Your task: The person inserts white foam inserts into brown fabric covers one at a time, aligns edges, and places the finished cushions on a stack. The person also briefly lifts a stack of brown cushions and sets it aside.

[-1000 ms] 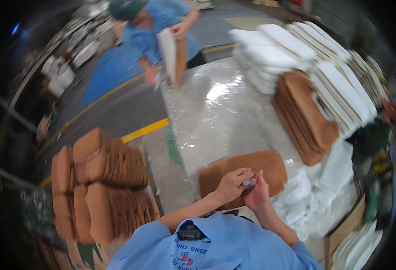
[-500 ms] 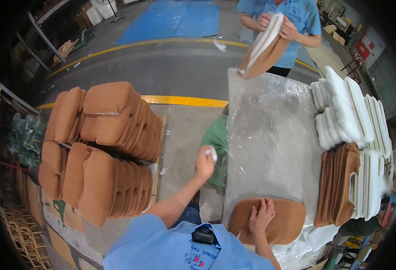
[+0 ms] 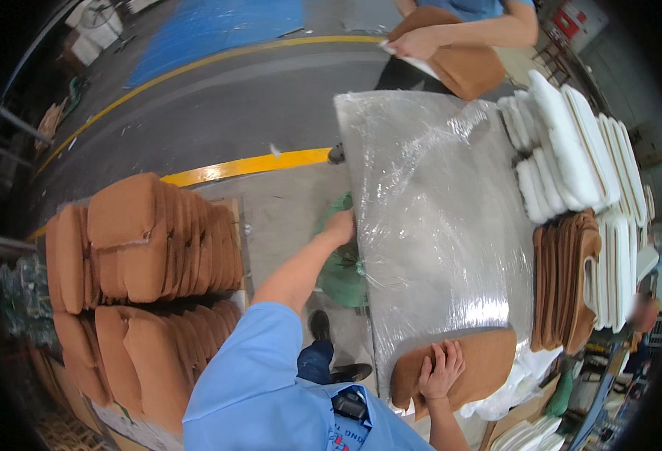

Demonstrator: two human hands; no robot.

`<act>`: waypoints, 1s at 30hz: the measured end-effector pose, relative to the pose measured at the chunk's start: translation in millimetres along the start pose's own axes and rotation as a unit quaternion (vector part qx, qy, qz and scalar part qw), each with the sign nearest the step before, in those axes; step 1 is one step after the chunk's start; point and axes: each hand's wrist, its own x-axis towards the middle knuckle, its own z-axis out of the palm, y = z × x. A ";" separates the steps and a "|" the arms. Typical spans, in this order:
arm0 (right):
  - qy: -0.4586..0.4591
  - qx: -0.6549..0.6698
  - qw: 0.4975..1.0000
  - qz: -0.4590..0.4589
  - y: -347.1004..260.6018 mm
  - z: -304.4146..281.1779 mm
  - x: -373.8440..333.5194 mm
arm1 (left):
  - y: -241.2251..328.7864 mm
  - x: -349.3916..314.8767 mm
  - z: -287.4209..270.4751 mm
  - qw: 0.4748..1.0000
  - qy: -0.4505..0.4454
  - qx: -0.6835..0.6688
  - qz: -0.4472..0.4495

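Landmark: plastic-wrapped table (image 3: 436, 195). Brown cushion (image 3: 489, 361) lies flat on its near end, long axis roughly crosswise, right end angled slightly toward the far end, left end pointing at the table's left edge. Right hand (image 3: 443, 368) rests on the cushion, fingers spread, not gripping. Left hand (image 3: 340, 227) is at the table's left edge, at the top of the green bag (image 3: 342, 278); fingers hidden, can't tell if closed. 2 stacks at the table's right edge: brown cushions (image 3: 564, 282) nearer, white pads (image 3: 568, 154) farther.
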 end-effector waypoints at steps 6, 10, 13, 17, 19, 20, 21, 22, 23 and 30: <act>0.036 0.063 0.997 0.038 -2.9 -13.0 15.4 | 0.5 20.5 24.8 0.918 -0.226 0.326 -0.001; -0.002 0.053 0.998 0.037 10.2 -15.9 19.2 | -1.7 28.0 13.2 0.950 -0.280 0.121 0.073; 0.028 0.060 0.997 0.045 15.9 -16.9 3.7 | 35.9 10.4 0.9 0.952 -0.288 0.058 0.093; 0.048 0.089 0.994 0.030 17.0 -20.3 -2.2 | 30.1 -14.1 -40.1 0.968 -0.227 0.086 0.060; 0.047 0.104 0.993 0.028 18.1 -22.8 -4.7 | 35.8 -33.6 -53.9 0.976 -0.164 0.113 0.093; 0.053 0.107 0.992 0.027 19.2 -23.1 -6.2 | 41.0 -42.5 -61.2 0.978 -0.123 0.144 0.090; 0.059 0.110 0.992 0.024 20.7 -22.1 -8.0 | 45.4 -53.3 -67.5 0.978 -0.081 0.172 0.084; 0.066 0.114 0.991 0.019 22.5 -20.8 -10.0 | 51.9 -63.9 -70.7 0.976 -0.036 0.201 0.077; 0.074 0.116 0.990 0.018 23.6 -20.4 -11.9 | 55.9 -75.1 -71.5 0.980 0.025 0.171 0.098; 0.139 0.517 0.809 0.242 99.2 -55.0 -3.8 | 91.5 -222.7 -2.2 0.927 0.071 -0.368 -0.010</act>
